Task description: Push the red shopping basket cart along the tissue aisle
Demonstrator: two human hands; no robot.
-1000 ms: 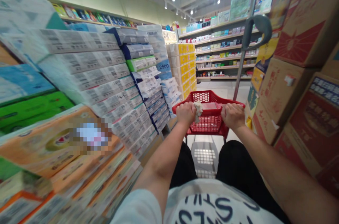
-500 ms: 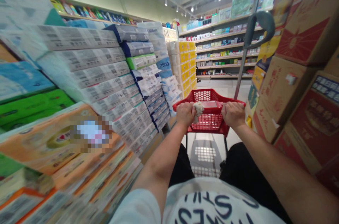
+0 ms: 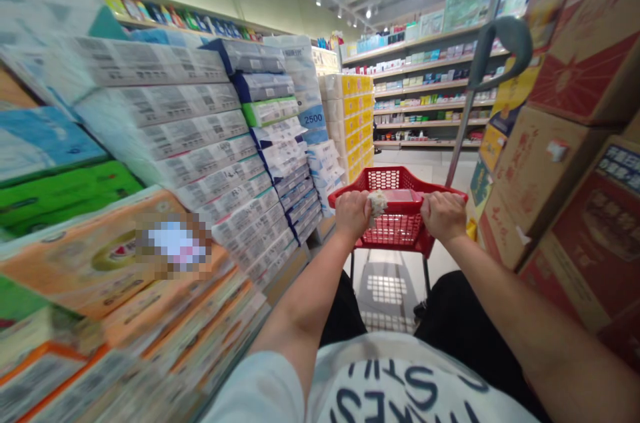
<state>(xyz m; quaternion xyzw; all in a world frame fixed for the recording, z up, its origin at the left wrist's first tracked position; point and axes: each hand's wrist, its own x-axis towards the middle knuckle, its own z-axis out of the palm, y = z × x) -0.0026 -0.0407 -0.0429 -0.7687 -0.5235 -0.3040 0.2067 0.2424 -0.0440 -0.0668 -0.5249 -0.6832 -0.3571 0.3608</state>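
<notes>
1. One red shopping cart (image 3: 397, 228) is seen straight ahead of the person, in the aisle between stacked goods.
2. Its one handle (image 3: 411, 208) is gripped by two hands. The left hand (image 3: 353, 215) is curled round the left part and the right hand (image 3: 444, 216) round the right part, fingers folded in; the hands are kept well apart.
3. One pale, crumpled bundle (image 3: 377, 202) is placed at the handle, touching the left hand; whether it is pinched by that hand cannot be told. One pink plate (image 3: 400, 195) is set between the bundle and the right hand.
4. The cart's basket is walled with mesh; its inside is partly hidden by the handle, and its contents cannot be made out.
5. One metal pole (image 3: 463, 123) with one grey loop (image 3: 523, 43) is seen near the cart's right side.
6. On the left, one stack of yellow packs (image 3: 359, 123), many whitish packs (image 3: 200, 136) and one large orange pack (image 3: 90, 253) are piled up.
7. On the right, at least three cartons (image 3: 550, 150) are stacked.
8. At the far end, one shelf unit (image 3: 425, 144) is filled with small boxes, too many to be counted.
</notes>
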